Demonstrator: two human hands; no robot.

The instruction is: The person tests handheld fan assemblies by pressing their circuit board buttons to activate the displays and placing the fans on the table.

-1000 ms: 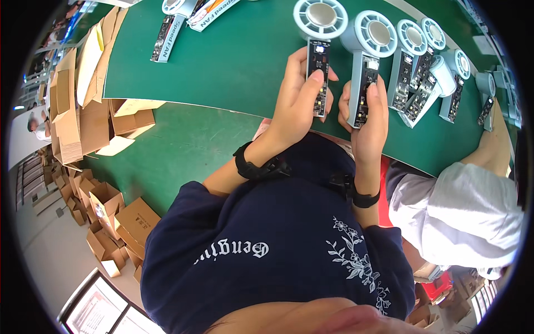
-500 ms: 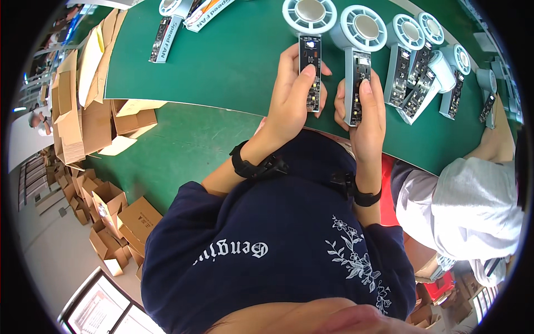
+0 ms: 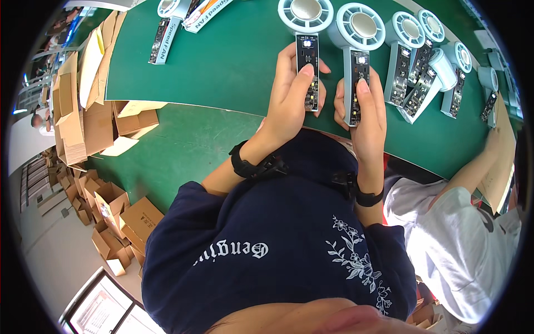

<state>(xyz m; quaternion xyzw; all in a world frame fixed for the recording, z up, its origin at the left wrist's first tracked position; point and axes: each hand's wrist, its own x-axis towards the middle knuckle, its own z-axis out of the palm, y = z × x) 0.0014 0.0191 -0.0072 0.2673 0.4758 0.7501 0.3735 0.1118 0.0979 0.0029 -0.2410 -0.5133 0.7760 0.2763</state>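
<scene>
My left hand point(image 3: 289, 92) is wrapped round the handle of a pale blue handheld fan point(image 3: 307, 75), its thumb pressing on the bare circuit board. A second handheld fan point(image 3: 355, 92) of the same kind is gripped in my right hand point(image 3: 369, 111), thumb also on the board. Both fans point away from me, side by side, with round slotted heads and silver centres. A small white display glows near the top of each board. The handles' front covers are off, so the electronics show.
Several similar open fans point(image 3: 399, 72) lie on the green table point(image 3: 222, 61) to the right. Another fan point(image 3: 159, 42) and a small box point(image 3: 208, 14) lie far left. Cardboard boxes point(image 3: 97, 131) stand beyond the left edge. A co-worker's arm point(image 3: 478, 167) reaches in at the right.
Both fans have shifted very slightly up and left in my hands, and the right one's display looks more clearly lit. The co-worker at the right has leaned back, arm stretched further out.
</scene>
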